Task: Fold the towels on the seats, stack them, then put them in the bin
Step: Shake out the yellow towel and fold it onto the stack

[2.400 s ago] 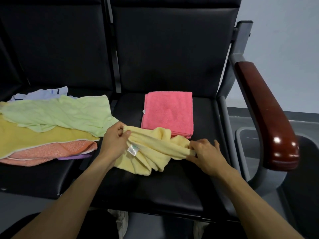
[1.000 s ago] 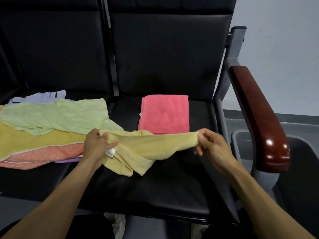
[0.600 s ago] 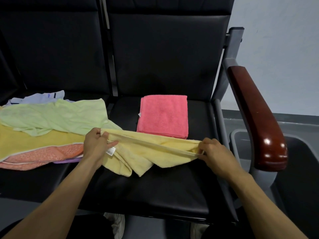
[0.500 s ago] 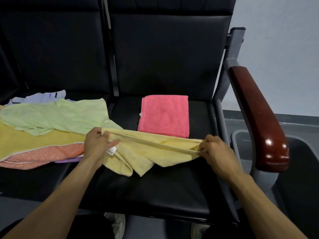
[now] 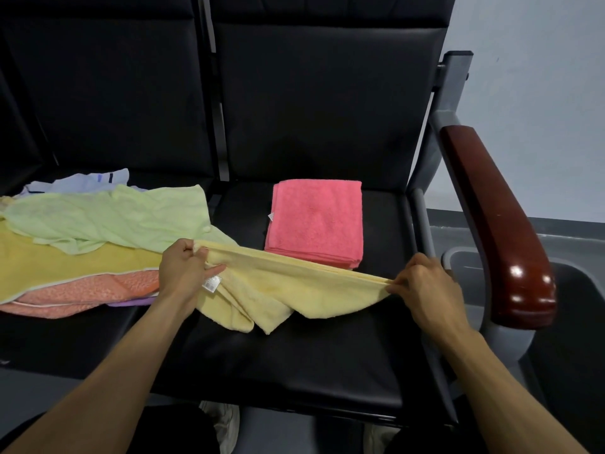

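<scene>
While both hands stretch it, a pale yellow towel (image 5: 294, 286) spans the right-hand seat (image 5: 311, 355).

On the left seat lies a loose pile of towels (image 5: 82, 250), light green over mustard, orange and lilac. Next, the left hand (image 5: 183, 273) pinches one end of the yellow towel by its white tag (image 5: 211, 284); the cloth's slack hangs onto the cushion. Behind it sits a folded pink towel (image 5: 316, 221). The right hand (image 5: 422, 290) pinches the other end. Beyond the armrest (image 5: 497, 224) stands a grey bin (image 5: 465, 267).
</scene>
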`<state>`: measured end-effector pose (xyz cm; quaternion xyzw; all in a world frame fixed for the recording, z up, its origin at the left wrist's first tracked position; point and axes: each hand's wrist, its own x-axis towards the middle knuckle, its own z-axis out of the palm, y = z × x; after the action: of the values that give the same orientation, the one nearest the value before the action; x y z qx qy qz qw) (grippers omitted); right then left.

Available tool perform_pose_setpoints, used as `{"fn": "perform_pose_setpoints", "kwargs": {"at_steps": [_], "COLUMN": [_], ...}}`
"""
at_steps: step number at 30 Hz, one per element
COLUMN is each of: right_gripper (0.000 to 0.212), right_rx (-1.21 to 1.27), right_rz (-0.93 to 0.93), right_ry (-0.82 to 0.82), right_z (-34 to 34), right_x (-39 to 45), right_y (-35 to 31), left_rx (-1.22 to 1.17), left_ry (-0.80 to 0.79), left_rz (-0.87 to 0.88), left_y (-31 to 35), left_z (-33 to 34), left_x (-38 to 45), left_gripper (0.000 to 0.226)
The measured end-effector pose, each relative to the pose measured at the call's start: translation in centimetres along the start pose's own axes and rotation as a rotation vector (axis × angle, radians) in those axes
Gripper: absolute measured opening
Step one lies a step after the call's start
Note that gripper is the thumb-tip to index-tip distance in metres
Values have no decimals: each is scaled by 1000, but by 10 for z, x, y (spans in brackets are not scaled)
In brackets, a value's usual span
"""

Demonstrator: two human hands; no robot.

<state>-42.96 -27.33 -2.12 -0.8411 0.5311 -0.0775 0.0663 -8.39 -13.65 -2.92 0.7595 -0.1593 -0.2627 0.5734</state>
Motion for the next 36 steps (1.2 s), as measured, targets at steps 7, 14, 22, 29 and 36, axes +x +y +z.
{"fn": "perform_pose_setpoints", "kwargs": {"at_steps": [7,14,22,29,36], "right_gripper": [8,20,12,19,17], "right_rx": [264,529,602,812,804], "right_rz": [76,137,18,16,-54], "right_ry": [0,236,407,491,627], "right_z": [-1,-16,-86,-197,-282], "right_x": [4,2,-9,-7,-32], "right_y": [-2,-6,-45,-76,-88], "left_rx": [-52,-121,-185,-110,-188], "left_ry": [29,0,33,134,169], "left_rz": [-8,111,146,371,477], "left_y": [6,27,97,197,251], "left_z": [1,-2,-40,-87,-120], "left_x": [-1,-14,-37,-64,-100], "left_gripper": [8,6,17,7,16]}}
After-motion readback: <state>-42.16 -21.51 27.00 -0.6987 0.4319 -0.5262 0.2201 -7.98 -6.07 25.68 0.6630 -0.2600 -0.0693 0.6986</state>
